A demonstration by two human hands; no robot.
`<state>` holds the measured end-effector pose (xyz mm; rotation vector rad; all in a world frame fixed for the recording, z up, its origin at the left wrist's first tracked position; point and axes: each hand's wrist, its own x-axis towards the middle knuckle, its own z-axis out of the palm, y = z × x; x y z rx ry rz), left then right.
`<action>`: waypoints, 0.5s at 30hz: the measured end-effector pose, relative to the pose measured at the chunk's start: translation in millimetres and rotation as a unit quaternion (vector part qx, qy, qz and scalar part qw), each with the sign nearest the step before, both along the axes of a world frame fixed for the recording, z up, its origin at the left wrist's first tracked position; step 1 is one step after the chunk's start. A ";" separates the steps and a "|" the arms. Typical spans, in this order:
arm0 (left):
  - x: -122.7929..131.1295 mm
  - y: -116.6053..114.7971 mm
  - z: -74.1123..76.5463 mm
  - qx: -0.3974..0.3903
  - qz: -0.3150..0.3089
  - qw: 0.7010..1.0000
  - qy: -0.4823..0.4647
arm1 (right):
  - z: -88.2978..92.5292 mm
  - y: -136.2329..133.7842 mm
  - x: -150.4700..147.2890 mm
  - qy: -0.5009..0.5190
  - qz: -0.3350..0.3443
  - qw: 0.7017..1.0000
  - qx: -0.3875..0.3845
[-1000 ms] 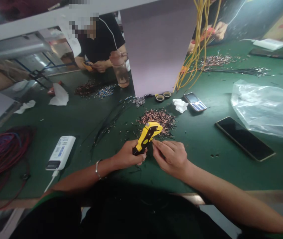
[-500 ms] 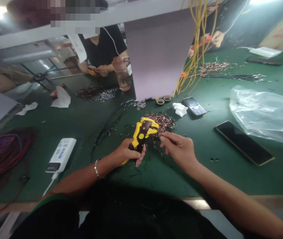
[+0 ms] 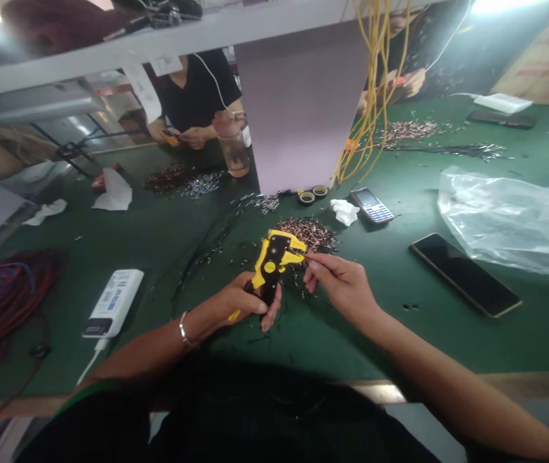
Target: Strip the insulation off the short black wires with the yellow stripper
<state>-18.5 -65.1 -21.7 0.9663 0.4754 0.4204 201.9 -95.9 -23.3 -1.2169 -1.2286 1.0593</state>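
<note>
The left hand [image 3: 241, 303] is closed around the handle of a yellow and black wire stripper [image 3: 271, 265], and its short yellow lever comes out below the fingers. Compared with the earlier frames, this tool stands more upright, and its jaw end points to the right, over the edge of the pile. The right hand [image 3: 342, 286] is now nearer to the jaw end than half a second before. Its thumb and first finger pinch a thin wire [image 3: 309, 258], but the view is small, so I think it is a wire and cannot be fully sure. The two hands are apart, with only this small gap at the tool between them.

Just behind the jaw lies a loose pile of copper wire pieces [image 3: 307, 235], shiny and rough in texture, on a dark green mat [image 3: 375, 341]. Thin black wires [image 3: 201, 257] with bright ends spread to the left of it. Near the hands there are also a white power bank [image 3: 112, 303], a smooth black smartphone [image 3: 465, 274], a small keypad phone [image 3: 371, 206] and a crumpled clear plastic bag [image 3: 510, 225]. Across the table, a co-worker [image 3: 197, 96] holds an orange tool.
</note>
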 end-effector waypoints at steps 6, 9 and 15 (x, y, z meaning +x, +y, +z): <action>1.4 -0.9 2.2 -0.011 0.005 1.000 -0.013 | 3.4 0.2 -0.8 0.046 -0.001 0.999 -0.012; 1.6 -2.4 3.0 -0.012 0.003 1.000 -0.004 | 4.6 0.1 -1.8 0.042 0.014 0.999 -0.015; 0.7 -3.5 0.8 -0.003 -0.007 1.000 -0.007 | 3.3 -1.6 -1.7 -0.027 0.034 0.999 -0.014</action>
